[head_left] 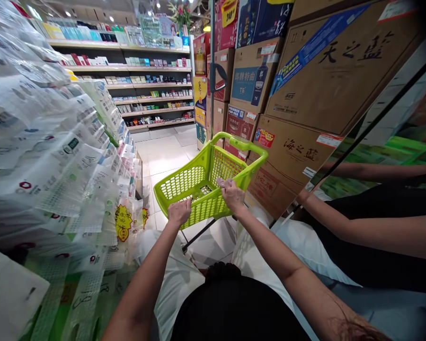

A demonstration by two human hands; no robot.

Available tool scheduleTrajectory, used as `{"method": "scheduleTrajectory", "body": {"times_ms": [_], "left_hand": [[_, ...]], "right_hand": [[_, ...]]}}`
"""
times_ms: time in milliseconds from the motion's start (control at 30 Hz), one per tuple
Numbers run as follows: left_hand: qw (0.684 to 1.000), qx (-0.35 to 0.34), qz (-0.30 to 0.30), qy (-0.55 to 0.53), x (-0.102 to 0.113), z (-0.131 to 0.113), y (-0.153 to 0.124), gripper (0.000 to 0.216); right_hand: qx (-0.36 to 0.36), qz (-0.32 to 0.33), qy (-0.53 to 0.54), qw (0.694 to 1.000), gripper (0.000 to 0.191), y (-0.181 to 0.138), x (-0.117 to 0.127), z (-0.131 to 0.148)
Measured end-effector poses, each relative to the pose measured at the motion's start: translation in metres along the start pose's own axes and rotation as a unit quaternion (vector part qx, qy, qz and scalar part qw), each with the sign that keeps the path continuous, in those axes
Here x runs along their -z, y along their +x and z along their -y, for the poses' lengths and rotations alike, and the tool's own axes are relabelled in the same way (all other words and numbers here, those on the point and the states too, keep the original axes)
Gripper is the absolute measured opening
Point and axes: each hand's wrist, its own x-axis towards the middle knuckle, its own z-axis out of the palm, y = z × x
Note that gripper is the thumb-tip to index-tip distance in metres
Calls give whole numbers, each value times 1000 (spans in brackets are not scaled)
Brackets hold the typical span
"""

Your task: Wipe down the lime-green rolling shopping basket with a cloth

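Note:
A lime-green plastic shopping cart [199, 178] with a lattice basket stands before my legs, turned sideways. Its raised handle [240, 142] is at the far right end, apart from both hands. My left hand [179, 211] is closed over the near rim at the front part of the basket. Farther right, my right hand [233, 195] is closed on the same rim, with something small and pinkish at its fingers that I cannot make out clearly. The visible part of the basket floor shows only its lattice. Dark metal legs [199, 233] show below.
Plastic-wrapped packs [67, 156] are piled high close on the left, with yellow price tags [123, 222]. Stacked cardboard cartons [298, 147] rise on the right beside a mirror [386, 137] reflecting my arms. Pale floor tiles [166, 154] lead to stocked shelves [152, 87].

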Motion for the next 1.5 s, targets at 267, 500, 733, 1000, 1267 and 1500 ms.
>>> {"method": "scheduleTrajectory", "body": {"times_ms": [267, 500, 733, 1000, 1267, 1500], "left_hand": [[998, 33, 48, -30, -4, 17, 2, 72], [997, 27, 60, -42, -6, 12, 10, 71], [995, 34, 80, -38, 1, 9, 10, 72], [996, 29, 86, -26, 1, 5, 17, 71], [995, 32, 86, -35, -5, 10, 22, 74], [995, 26, 90, -27, -5, 8, 24, 72]], "right_hand": [[6, 24, 23, 999, 43, 3, 7, -3], [-52, -7, 36, 998, 43, -2, 1, 1], [85, 67, 56, 993, 49, -25, -17, 35], [-122, -30, 49, 991, 47, 22, -4, -14], [61, 49, 63, 995, 53, -20, -31, 32], [-149, -64, 114, 980, 49, 25, -14, -9]]}}
